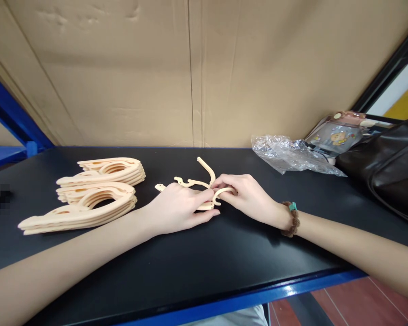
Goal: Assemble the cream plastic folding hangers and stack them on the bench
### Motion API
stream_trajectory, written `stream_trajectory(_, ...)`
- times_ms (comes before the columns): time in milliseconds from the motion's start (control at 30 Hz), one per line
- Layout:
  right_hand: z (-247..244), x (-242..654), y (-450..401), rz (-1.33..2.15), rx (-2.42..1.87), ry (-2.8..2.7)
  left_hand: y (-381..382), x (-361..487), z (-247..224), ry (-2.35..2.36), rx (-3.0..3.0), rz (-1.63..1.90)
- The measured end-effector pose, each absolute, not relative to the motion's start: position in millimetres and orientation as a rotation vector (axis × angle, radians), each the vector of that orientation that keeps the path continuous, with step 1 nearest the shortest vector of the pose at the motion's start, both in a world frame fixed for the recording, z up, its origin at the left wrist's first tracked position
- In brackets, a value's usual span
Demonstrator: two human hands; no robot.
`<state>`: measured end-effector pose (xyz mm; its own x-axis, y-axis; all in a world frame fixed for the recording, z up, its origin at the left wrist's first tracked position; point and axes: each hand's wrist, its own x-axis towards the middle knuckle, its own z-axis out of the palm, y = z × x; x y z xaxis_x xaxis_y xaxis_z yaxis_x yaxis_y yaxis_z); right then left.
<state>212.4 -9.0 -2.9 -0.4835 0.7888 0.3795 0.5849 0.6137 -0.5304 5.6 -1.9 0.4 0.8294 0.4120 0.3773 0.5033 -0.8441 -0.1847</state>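
Observation:
Between my two hands, near the middle of the black table (177,271), are cream plastic hanger pieces (206,170). My left hand (178,206) is closed on a hanger arm, whose rounded tip sticks out past the knuckles. From the right, my right hand (246,194) pinches a curved hook piece (224,190) beside it. One slim arm points up and away behind the fingers. How the pieces join is hidden by my fingertips. Left of my hands lie two stacks of folded cream hangers, a nearer one (78,213) and a farther one (122,174).
Crumpled clear plastic (289,154) lies at the back right, beside a printed clear pouch (338,136). A dark leather bag (391,167) rests at the right edge. Cardboard (139,77) stands behind the table. A blue frame bar (245,301) runs along the front edge.

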Motion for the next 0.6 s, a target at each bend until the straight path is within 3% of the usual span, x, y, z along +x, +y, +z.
stream_trajectory(600, -1.2, 212.0, -9.9, 0.31, -1.029, -2.351, -2.5, 6.1, -1.9, -0.889, -2.633, -0.705)
